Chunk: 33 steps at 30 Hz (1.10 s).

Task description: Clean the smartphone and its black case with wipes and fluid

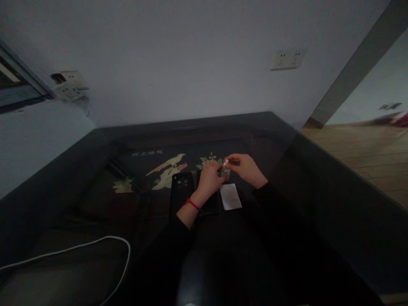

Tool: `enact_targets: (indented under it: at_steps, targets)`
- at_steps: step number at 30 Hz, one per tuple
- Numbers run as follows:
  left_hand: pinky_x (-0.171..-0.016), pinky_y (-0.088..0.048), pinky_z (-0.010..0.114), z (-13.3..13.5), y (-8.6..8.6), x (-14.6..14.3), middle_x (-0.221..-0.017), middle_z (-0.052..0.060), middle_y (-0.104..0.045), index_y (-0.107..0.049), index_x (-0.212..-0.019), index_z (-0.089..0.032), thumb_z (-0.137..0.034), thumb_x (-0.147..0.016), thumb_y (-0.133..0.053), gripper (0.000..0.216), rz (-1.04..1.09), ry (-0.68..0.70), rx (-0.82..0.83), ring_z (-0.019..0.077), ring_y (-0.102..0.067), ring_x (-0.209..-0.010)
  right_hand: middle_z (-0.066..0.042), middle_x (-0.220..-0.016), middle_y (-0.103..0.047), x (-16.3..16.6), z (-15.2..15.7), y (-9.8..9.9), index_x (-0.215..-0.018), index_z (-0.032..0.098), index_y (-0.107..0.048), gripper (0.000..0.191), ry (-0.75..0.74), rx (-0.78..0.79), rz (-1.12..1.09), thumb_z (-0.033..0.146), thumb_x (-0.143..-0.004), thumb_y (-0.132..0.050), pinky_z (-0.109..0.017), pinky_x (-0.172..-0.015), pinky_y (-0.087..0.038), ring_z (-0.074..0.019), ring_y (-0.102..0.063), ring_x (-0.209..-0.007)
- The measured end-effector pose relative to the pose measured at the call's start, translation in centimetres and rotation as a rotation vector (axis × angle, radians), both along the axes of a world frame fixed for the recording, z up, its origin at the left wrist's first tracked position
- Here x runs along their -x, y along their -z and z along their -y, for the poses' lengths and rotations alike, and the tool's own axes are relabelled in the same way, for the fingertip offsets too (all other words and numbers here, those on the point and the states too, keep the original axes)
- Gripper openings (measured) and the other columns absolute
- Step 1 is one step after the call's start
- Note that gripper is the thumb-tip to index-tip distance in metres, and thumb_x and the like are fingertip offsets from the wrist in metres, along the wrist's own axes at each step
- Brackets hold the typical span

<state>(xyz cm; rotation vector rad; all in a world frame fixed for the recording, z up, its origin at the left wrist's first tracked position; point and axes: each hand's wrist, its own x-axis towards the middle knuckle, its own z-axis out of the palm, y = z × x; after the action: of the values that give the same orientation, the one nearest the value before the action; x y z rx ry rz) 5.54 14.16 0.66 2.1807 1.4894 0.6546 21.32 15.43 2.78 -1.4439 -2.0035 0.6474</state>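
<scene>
Left hand (209,178) grips a clear bottle (225,172), partly hidden, whose white top (226,162) the right hand (247,169) pinches.

The light is dim, with the black sleeves (280,221) sinking into the dark tabletop (76,174) toward six o'clock. The grey wall (178,63) at twelve is softly lit, while the floor (350,146) at three looks brighter, smeared and stretched toward the edge.

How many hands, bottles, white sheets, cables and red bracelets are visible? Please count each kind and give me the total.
Left hand and right hand: 2
Bottle: 1
White sheet: 1
Cable: 1
Red bracelet: 1
Total: 6
</scene>
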Motion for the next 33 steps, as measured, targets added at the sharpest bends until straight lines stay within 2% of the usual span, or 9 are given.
enact_targets:
  at_steps: [3, 8, 13, 17, 20, 24, 29, 33]
  targets:
    - [-0.087, -0.047, 0.037, -0.3, 0.4, -0.2, -0.097, 0.008, -0.069, -0.064, -0.108, -0.019, -0.034, -0.082, -0.064, 0.030, 0.039, -0.016, -0.019, 0.0221, -0.063, -0.093, -0.004, -0.100, -0.066, 0.1, -0.1, 0.1, -0.104, 0.014, -0.063, 0.022, 0.012, -0.017, -0.058, 0.032, -0.090, -0.062, -0.037, -0.079, -0.055, -0.0165, -0.065, -0.087]
    - [-0.087, -0.046, 0.036, -0.2, 0.9, -0.3, -0.096, 0.009, -0.069, -0.065, -0.105, -0.017, -0.034, -0.081, -0.065, 0.029, 0.068, -0.037, -0.031, 0.0237, -0.063, -0.093, -0.004, -0.080, -0.072, 0.6, -0.3, 0.9, -0.090, 0.017, -0.070, 0.016, 0.141, -0.069, -0.183, 0.024, -0.075, -0.072, -0.035, -0.074, -0.055, -0.0191, -0.069, -0.077]
    - [-0.083, -0.048, 0.034, -0.4, 1.2, -0.2, -0.094, 0.007, -0.070, -0.066, -0.104, -0.019, -0.031, -0.083, -0.063, 0.024, 0.067, -0.009, -0.035, 0.0205, -0.064, -0.087, -0.005, -0.082, -0.075, 0.3, -0.3, 0.5, -0.080, 0.016, -0.072, 0.008, 0.095, -0.038, -0.252, 0.017, -0.073, -0.070, -0.032, -0.077, -0.055, -0.0189, -0.071, -0.079]
    - [-0.082, -0.049, 0.033, -0.4, 1.3, -0.3, -0.099, 0.008, -0.071, -0.064, -0.110, -0.018, -0.029, -0.084, -0.062, 0.028, 0.058, 0.001, -0.052, 0.0206, -0.065, -0.090, -0.004, -0.084, -0.075, 0.0, -0.1, -0.2, -0.082, 0.018, -0.074, 0.012, 0.048, -0.032, -0.247, 0.015, -0.072, -0.069, -0.032, -0.078, -0.054, -0.0185, -0.070, -0.080]
    - [-0.080, -0.049, 0.034, -0.4, 1.4, -0.4, -0.099, 0.009, -0.071, -0.064, -0.112, -0.017, -0.029, -0.084, -0.062, 0.031, 0.046, 0.000, -0.062, 0.0217, -0.066, -0.090, -0.004, -0.082, -0.075, 0.3, 0.1, -0.2, -0.085, 0.018, -0.074, 0.015, 0.101, -0.064, -0.242, 0.016, -0.070, -0.072, -0.033, -0.077, -0.054, -0.0189, -0.069, -0.077]
    - [-0.081, -0.049, 0.034, -0.5, 1.5, -0.4, -0.099, 0.008, -0.071, -0.064, -0.111, -0.017, -0.029, -0.084, -0.063, 0.029, 0.035, 0.012, -0.075, 0.0213, -0.065, -0.091, -0.004, -0.076, -0.074, 0.7, 0.4, -0.1, -0.077, 0.017, -0.073, 0.008, 0.169, -0.105, -0.248, 0.015, -0.070, -0.070, -0.033, -0.075, -0.054, -0.0191, -0.069, -0.074]
    - [-0.084, -0.048, 0.033, -0.5, 1.5, -0.3, -0.097, 0.006, -0.070, -0.065, -0.107, -0.019, -0.031, -0.086, -0.062, 0.024, 0.026, 0.015, -0.088, 0.0198, -0.065, -0.091, -0.004, -0.081, -0.075, 0.5, 0.6, -1.0, -0.081, 0.017, -0.073, 0.009, 0.186, -0.158, -0.274, 0.018, -0.072, -0.069, -0.031, -0.076, -0.054, -0.0183, -0.070, -0.076]
    - [-0.082, -0.049, 0.033, -0.4, 1.4, -0.4, -0.096, 0.006, -0.071, -0.065, -0.108, -0.018, -0.031, -0.086, -0.061, 0.026, 0.014, 0.006, -0.098, 0.0203, -0.065, -0.090, -0.004, -0.076, -0.074, 0.6, 0.6, -1.2, -0.077, 0.017, -0.072, 0.006, 0.193, -0.178, -0.267, 0.021, -0.073, -0.070, -0.031, -0.073, -0.054, -0.0185, -0.070, -0.073]
